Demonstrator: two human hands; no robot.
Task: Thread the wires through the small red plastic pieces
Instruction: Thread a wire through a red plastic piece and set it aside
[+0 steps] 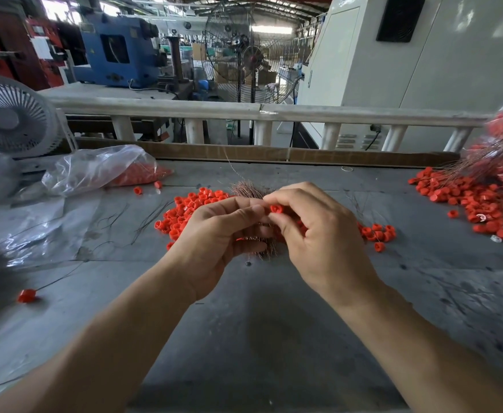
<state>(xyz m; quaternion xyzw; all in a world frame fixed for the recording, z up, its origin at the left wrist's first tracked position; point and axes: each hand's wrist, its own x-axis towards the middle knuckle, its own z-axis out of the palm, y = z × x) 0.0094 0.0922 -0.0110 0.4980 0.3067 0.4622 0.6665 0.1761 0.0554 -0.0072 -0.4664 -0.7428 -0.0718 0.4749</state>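
My right hand (318, 236) pinches one small red plastic piece (276, 208) between thumb and fingers above the middle of the table. My left hand (217, 236) is curled round a bundle of thin coppery wires (248, 188), whose ends fan out above and below the fist. The two hands meet at the fingertips. A heap of loose red pieces (190, 210) lies just behind the hands, and a few more red pieces (378, 232) lie to their right. Whether a wire is inside the held piece is hidden.
A clear plastic bag (95, 169) with red pieces lies at the back left, beside a white fan (11, 117). At the far right is a pile of red pieces with wires (476, 192). One wired piece (27, 295) lies near left. A cardboard strip (274, 153) edges the grey table (259, 338).
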